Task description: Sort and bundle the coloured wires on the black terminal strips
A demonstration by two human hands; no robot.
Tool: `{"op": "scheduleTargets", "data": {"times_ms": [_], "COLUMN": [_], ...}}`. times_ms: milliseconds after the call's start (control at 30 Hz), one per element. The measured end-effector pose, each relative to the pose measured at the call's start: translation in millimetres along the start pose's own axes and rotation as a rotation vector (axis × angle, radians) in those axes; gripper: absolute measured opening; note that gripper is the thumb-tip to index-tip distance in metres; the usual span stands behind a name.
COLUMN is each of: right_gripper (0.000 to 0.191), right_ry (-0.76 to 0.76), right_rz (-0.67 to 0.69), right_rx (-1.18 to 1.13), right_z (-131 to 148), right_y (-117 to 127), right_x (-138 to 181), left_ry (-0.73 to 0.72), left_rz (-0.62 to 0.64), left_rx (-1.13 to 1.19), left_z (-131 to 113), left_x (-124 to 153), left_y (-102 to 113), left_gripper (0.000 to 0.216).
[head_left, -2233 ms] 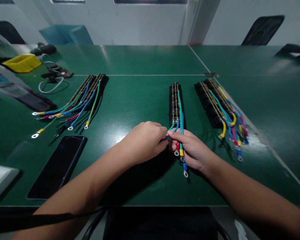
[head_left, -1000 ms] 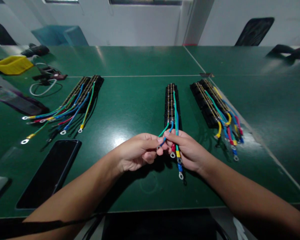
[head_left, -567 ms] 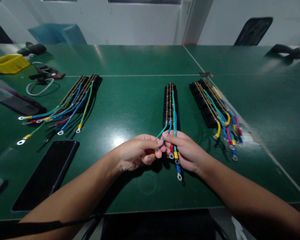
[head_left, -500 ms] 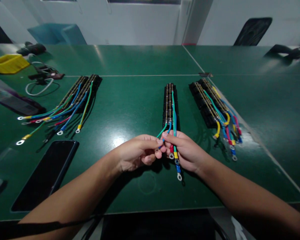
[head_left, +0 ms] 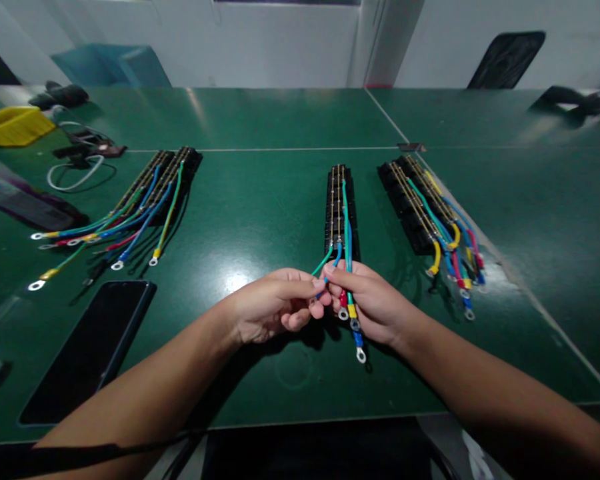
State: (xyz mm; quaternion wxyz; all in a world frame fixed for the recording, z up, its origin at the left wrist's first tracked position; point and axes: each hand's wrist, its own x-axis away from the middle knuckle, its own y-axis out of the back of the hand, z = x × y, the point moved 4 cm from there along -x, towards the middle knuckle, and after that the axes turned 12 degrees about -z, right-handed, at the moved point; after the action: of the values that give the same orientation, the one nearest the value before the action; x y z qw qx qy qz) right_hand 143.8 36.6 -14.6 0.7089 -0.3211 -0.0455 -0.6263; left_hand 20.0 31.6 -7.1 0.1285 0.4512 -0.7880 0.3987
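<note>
A black terminal strip with brass-coloured bars lies in front of me, its wires running toward my hands. My left hand pinches a short blue wire near its end; a green wire runs down behind these fingers. My right hand has thumb and finger closed on the same blue wire, beside the left fingertips. Longer green and blue wires pass over the right hand's fingers, ending in ring lugs that hang below. A red-sleeved lug shows between the hands. The left fingers hide the blue wire's tip.
Wired black strips lie at the left and right, their lugged wires pointing toward me. A phone rests by my left forearm. Farther left are a yellow bin, a white cable and a clear package.
Both hands keep their pinch on the blue wire with hardly any movement. The view has shifted very slightly, and the hanging lugs sit a touch lower and to the right.
</note>
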Motion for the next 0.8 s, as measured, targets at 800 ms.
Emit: {"op": "scheduleTargets", "data": {"times_ms": [800], "right_gripper": [0.026], "right_ry": [-0.006], "right_rz": [0.004], "right_rx": [-0.030], "right_z": [-1.3], "right_y": [-1.7], "right_x": [-0.8], "left_ry": [-0.001], "left_rz": [-0.049], "left_rx": [-0.051], "left_z": [2.8], "left_x": [-1.4], "left_y": [5.0], "left_gripper": [0.020]}}
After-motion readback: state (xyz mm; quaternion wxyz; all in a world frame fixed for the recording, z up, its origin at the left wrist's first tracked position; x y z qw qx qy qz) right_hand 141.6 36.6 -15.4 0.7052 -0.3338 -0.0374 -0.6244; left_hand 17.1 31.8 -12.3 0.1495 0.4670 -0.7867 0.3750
